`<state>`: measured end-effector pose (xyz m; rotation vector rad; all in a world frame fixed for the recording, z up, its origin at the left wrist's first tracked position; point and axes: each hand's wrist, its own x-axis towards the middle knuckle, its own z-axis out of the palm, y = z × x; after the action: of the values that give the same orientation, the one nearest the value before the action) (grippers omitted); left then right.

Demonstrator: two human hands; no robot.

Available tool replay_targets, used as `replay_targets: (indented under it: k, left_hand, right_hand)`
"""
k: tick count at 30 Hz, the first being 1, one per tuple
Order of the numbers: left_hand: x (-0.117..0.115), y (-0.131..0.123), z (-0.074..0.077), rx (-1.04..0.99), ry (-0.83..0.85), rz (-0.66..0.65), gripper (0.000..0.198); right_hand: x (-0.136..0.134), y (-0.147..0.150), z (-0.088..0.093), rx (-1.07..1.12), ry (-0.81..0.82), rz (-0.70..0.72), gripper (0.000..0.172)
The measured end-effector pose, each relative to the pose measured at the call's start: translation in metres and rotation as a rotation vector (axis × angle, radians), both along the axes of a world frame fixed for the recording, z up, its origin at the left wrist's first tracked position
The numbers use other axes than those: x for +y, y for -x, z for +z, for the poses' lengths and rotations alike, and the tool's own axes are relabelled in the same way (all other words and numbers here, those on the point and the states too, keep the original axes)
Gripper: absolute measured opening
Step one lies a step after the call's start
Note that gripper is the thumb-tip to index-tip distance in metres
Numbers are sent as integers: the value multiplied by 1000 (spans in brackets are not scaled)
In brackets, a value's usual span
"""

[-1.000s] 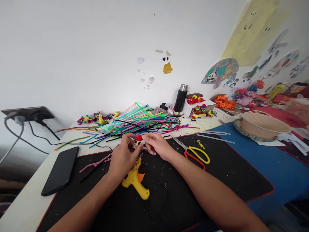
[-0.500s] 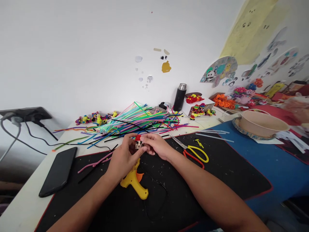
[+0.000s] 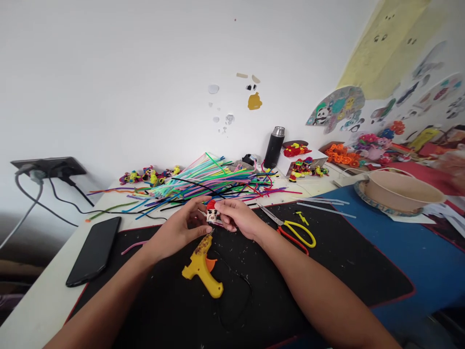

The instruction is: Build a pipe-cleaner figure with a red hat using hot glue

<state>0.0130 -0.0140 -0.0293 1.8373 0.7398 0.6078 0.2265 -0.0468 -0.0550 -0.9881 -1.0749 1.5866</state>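
Note:
A small doll's head (image 3: 212,214) with a red cap and a white face with drawn black brows and moustache is held above the black mat, centre. My right hand (image 3: 238,216) pinches it from the right, thumb and fingers closed on its side. Curved around its left side is my left hand (image 3: 183,225), fingers and thumb apart; whether a fingertip touches the head is hard to tell. Just below lies a yellow hot glue gun (image 3: 202,271) with an orange trigger, its nozzle near my left thumb.
Scissors (image 3: 286,228) with red and yellow handles lie right of my hands. A heap of pipe cleaners (image 3: 203,182) spreads behind. A black phone (image 3: 95,251) lies left. A black flask (image 3: 274,148), glue sticks (image 3: 327,201) and a beige basin (image 3: 403,189) stand or lie farther back and right.
My left hand has loosened from the doll's head and shifted slightly left, its thumb now lower. The head has turned a little in my right hand. The camera view has shifted slightly.

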Motion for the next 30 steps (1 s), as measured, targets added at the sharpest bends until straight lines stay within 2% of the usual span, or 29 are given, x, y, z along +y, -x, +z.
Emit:
replay_targets:
  k: [11, 17, 24, 30]
  left_hand:
    - [0, -5, -7, 10, -2, 14, 62]
    - [2, -5, -9, -51, 29, 28, 58]
    - [1, -7, -10, -52, 53, 17, 57]
    - [-1, -9, -11, -39, 82, -2, 58]
  right_hand:
    - [-1, 2, -1, 4, -2, -3, 45]
    - [0, 3, -1, -4, -21, -1, 45]
    - [2, 1, 0, 0, -54, -161, 43]
    - [2, 1, -3, -32, -53, -156, 40]
